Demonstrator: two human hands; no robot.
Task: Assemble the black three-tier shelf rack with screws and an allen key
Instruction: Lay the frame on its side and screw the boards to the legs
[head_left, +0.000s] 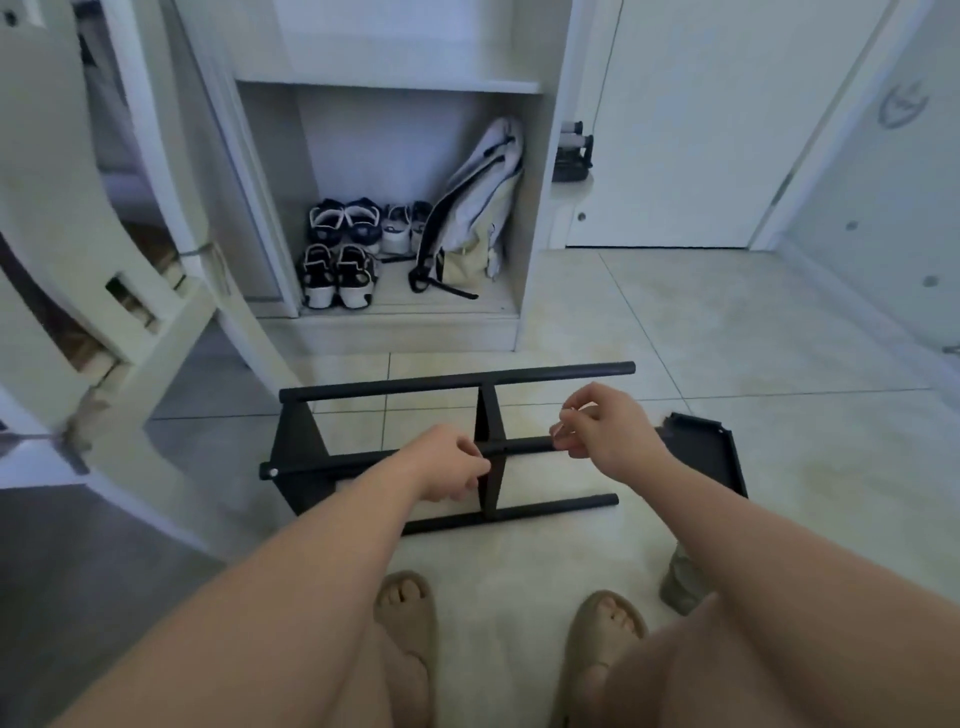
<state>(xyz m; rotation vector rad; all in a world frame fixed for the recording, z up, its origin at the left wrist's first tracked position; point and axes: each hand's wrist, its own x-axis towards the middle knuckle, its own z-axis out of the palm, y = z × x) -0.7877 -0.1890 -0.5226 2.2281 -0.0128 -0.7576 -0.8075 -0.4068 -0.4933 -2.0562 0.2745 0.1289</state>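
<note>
Work low on the tiled floor (727, 338), with the black rack (457, 383) lying there on its side, its three poles set left to right. Leave the loose third shelf (711, 457) flat on the tiles at the right, near the free pole ends, ready to slide on. With two shelves fitted and one off, seems roughly two thirds done.

Check that the middle shelf (488, 415) stands square to all three poles before tightening; likely to bind a screw if tilted. Steady the middle pole (524, 447) with the left hand (452, 465), with fingers curled round it right at the joint with that shelf. Keep that grip firm to stop the pole turning.

Hold the right hand (608, 431) by the pole's free end, with fingertips pinched together on a small pale thing (569, 414); too small to tell whether screw or allen key. Start any screw by fingers alone, straight along its hole, and save the key for the last turns. Mind small parts rolling off across the smooth tiles.
</note>
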